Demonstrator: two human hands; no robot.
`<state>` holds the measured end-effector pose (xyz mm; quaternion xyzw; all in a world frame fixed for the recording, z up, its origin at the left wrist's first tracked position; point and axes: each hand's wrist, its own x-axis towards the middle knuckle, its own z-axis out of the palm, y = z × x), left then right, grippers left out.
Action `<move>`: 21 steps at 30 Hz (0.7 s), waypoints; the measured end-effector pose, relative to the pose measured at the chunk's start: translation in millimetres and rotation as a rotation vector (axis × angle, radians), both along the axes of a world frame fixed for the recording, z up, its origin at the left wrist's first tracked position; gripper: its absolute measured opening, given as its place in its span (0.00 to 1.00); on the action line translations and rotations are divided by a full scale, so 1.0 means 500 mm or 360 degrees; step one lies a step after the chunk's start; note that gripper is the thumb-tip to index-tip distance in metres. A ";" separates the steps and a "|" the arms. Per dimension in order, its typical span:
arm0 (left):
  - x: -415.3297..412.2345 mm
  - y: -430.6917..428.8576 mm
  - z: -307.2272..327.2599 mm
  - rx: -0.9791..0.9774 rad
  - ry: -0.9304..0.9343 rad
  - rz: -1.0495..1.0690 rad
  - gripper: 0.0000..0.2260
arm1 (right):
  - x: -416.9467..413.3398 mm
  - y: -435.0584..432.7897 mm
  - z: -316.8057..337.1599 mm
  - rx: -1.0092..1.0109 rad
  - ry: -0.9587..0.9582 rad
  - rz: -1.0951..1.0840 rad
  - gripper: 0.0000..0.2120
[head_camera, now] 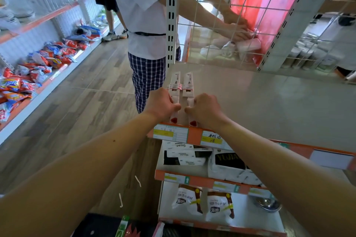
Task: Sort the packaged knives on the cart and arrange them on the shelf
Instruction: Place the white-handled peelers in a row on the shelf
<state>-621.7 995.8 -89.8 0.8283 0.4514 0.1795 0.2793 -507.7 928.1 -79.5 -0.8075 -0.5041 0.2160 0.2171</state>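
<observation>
Lying beneath both hands [183, 107]: packaged knives [182, 84] on shelf [269, 106].

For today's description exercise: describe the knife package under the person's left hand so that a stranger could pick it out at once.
Find the top shelf, a pale surface with an orange front edge. At its left end two long white knife packages lie side by side, pointing away. The one meant is the left package, under the left hand, nearest the shelf's end, not its twin under the right hand.

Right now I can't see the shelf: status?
Left hand, right hand each on a long white packaged knife, side by side on grey shelf. Nothing in the way.
</observation>
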 end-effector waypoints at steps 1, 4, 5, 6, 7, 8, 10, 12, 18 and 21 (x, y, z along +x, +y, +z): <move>0.000 0.000 -0.002 -0.0003 -0.0006 -0.0006 0.09 | 0.001 0.000 -0.001 0.0004 0.0028 -0.0024 0.13; 0.002 0.001 -0.003 0.0014 -0.0006 0.0008 0.11 | 0.004 0.000 -0.003 -0.0003 0.0039 -0.0055 0.14; 0.003 0.001 -0.002 0.0016 0.0006 0.0008 0.11 | 0.005 0.000 -0.002 -0.0006 0.0036 -0.0053 0.12; 0.003 0.000 -0.001 0.0019 0.0025 0.0002 0.10 | 0.004 0.000 -0.002 -0.0010 0.0028 -0.0049 0.11; 0.003 -0.001 0.000 0.0025 0.0044 -0.0004 0.11 | 0.004 0.000 -0.002 -0.0007 0.0015 -0.0045 0.11; 0.003 -0.002 0.000 0.0039 0.0056 -0.0008 0.12 | 0.004 0.002 -0.004 -0.0002 0.0010 -0.0047 0.12; 0.003 -0.004 0.001 0.0059 0.0057 -0.0015 0.15 | 0.002 0.004 -0.007 0.0011 0.0024 -0.0063 0.15; 0.002 -0.006 0.002 0.0067 0.0048 -0.0009 0.15 | 0.000 0.006 -0.006 0.0020 0.0031 -0.0061 0.17; 0.006 -0.007 0.001 0.0109 -0.0012 -0.0050 0.09 | -0.001 0.007 -0.008 0.0023 0.0049 -0.0023 0.12; 0.008 -0.005 -0.003 0.0117 -0.0037 -0.0036 0.10 | -0.002 0.007 -0.006 0.0020 0.0038 -0.0024 0.13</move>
